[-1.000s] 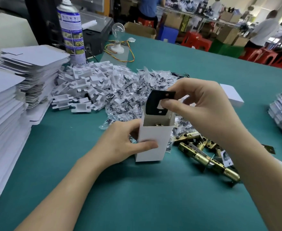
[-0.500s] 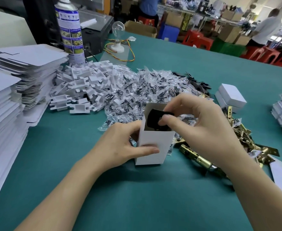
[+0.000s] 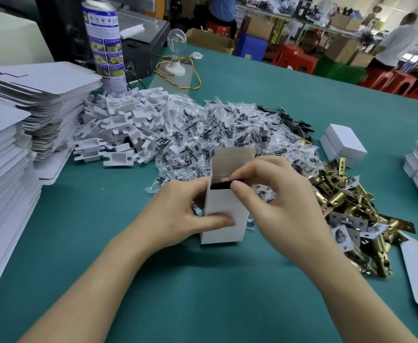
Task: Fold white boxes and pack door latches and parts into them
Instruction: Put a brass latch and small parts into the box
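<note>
Box stands upright on the worktop in front of you, top flap open. Your left hand grips its lower left side, thumb across the front. Your right hand pinches a black part at the box's mouth. Brass latches lie piled just right of it; clear bags are heaped behind.
</note>
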The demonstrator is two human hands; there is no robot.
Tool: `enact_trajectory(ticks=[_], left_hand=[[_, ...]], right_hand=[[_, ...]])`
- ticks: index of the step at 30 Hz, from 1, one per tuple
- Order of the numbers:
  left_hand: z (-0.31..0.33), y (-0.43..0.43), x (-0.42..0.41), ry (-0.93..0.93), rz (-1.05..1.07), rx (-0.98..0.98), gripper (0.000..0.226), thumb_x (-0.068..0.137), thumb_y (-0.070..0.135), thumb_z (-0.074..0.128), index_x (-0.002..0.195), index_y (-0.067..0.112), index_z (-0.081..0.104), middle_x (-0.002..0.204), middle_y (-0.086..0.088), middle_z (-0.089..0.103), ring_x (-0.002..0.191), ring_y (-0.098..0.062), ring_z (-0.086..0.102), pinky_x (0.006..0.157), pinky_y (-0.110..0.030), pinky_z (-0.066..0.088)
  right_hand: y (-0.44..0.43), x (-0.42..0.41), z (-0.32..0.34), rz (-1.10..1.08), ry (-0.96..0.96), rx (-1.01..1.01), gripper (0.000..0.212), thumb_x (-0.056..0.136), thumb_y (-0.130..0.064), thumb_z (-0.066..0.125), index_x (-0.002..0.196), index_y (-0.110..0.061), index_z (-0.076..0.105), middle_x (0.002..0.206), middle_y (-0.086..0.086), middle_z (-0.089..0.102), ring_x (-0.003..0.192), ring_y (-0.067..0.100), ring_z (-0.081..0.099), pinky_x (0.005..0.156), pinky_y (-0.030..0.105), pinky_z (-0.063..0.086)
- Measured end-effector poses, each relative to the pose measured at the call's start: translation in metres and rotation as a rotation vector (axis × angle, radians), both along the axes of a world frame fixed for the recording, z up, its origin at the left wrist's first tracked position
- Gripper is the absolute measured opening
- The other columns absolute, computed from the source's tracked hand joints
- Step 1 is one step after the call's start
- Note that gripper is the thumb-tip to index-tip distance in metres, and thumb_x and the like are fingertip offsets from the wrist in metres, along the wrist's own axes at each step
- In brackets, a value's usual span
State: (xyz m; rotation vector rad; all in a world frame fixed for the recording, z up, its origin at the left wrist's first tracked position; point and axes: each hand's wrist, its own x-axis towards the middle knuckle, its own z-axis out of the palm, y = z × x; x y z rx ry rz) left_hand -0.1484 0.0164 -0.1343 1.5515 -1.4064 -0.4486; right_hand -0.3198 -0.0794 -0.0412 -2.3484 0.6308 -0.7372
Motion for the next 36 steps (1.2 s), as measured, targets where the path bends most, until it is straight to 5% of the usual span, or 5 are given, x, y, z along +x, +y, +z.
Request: enact_trajectory(ticks=[7, 15, 20, 29, 36], left_hand=[[0.000, 0.001, -0.001, 0.017, 0.018, 0.004, 0.036, 0.076, 0.064, 0.080, 0.106, 0.050, 0.065, 0.086, 0.023, 0.072, 0.069, -0.003, 0.065, 0.061, -0.024, 0.054], [0.000, 0.000, -0.002, -0.022, 0.031, 0.006, 0.033, 0.076, 0.065, 0.078, 0.099, 0.046, 0.063, 0.075, 0.019, 0.065, 0.059, -0.002, 0.051, 0.056, -0.028, 0.050], [0.002, 0.002, -0.003, -0.066, 0.056, -0.004, 0.031, 0.073, 0.064, 0.074, 0.092, 0.046, 0.058, 0.065, 0.020, 0.055, 0.052, -0.004, 0.043, 0.050, -0.018, 0.037], [0.005, 0.001, -0.003, -0.068, 0.006, 0.016, 0.038, 0.077, 0.062, 0.080, 0.107, 0.045, 0.066, 0.076, 0.023, 0.062, 0.063, -0.002, 0.054, 0.058, -0.020, 0.048], [0.004, 0.002, -0.001, -0.030, 0.027, 0.021, 0.039, 0.074, 0.064, 0.081, 0.101, 0.041, 0.064, 0.071, 0.021, 0.062, 0.058, -0.002, 0.052, 0.054, -0.018, 0.042]], right_hand=[[-0.003, -0.002, -0.010, 0.011, 0.139, -0.391, 0.014, 0.094, -0.026, 0.070, 0.102, -0.020, 0.078, 0.104, -0.001, 0.065, 0.112, 0.026, 0.055, 0.098, 0.050, 0.044], [0.002, 0.005, 0.022, 0.159, 0.358, -0.641, 0.015, 0.089, -0.026, 0.060, 0.090, -0.021, 0.074, 0.086, -0.009, 0.067, 0.099, 0.024, 0.054, 0.085, 0.040, 0.038], [0.006, 0.021, 0.040, 0.299, 0.587, -0.661, 0.022, 0.098, -0.031, 0.052, 0.077, -0.027, 0.047, 0.072, -0.014, 0.040, 0.093, 0.017, 0.041, 0.078, 0.036, 0.025], [-0.013, 0.018, 0.048, 0.329, 0.522, -0.307, 0.006, 0.094, -0.032, 0.070, 0.091, -0.035, 0.066, 0.079, -0.022, 0.063, 0.079, 0.002, 0.057, 0.073, 0.016, 0.040], [-0.012, 0.015, 0.038, 0.365, 0.555, -0.557, 0.020, 0.100, -0.041, 0.057, 0.116, -0.033, 0.067, 0.092, -0.015, 0.063, 0.105, 0.011, 0.053, 0.094, 0.033, 0.034]])
